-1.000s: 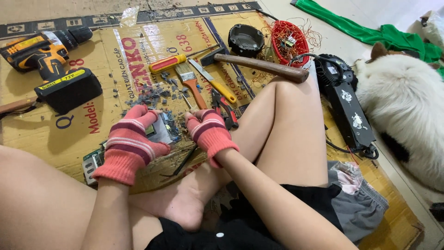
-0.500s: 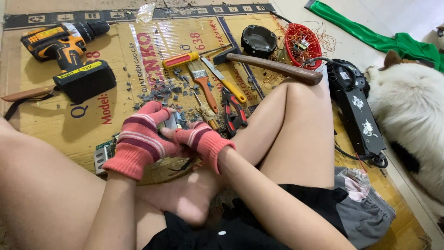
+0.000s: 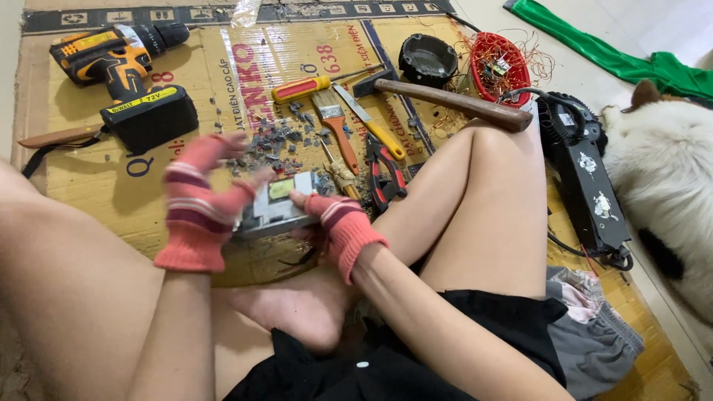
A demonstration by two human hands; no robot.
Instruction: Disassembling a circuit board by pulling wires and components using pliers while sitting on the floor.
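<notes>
Flattened cardboard [image 3: 223, 82] covers the floor, strewn with tools. At two o'clock from the hands, a red wire basket [image 3: 499, 67] holds a tangle of thin copper wire and a small circuit part; just to its nine o'clock stands a round black dish [image 3: 428, 59], its contents too dark to tell. A hammer [image 3: 453, 104] lies across between them and the raised knee.

Both hands wear red striped knit gloves. The left hand [image 3: 197, 204] is blurred, fingers partly curled against the left edge of a small grey metal box [image 3: 276, 208], thumb pressing its side. The right hand [image 3: 343, 223] grips the box's right end, fingers closed around it. That box sits at centre, lifted just above the cardboard, at six o'clock from a scatter of grey fragments [image 3: 278, 141].

Half a second ago the two hands were bunched together over the box; now they have spread to its two ends, and the box shows a yellowish label on top.

A cordless drill [image 3: 122, 74] lies at ten o'clock.
</notes>
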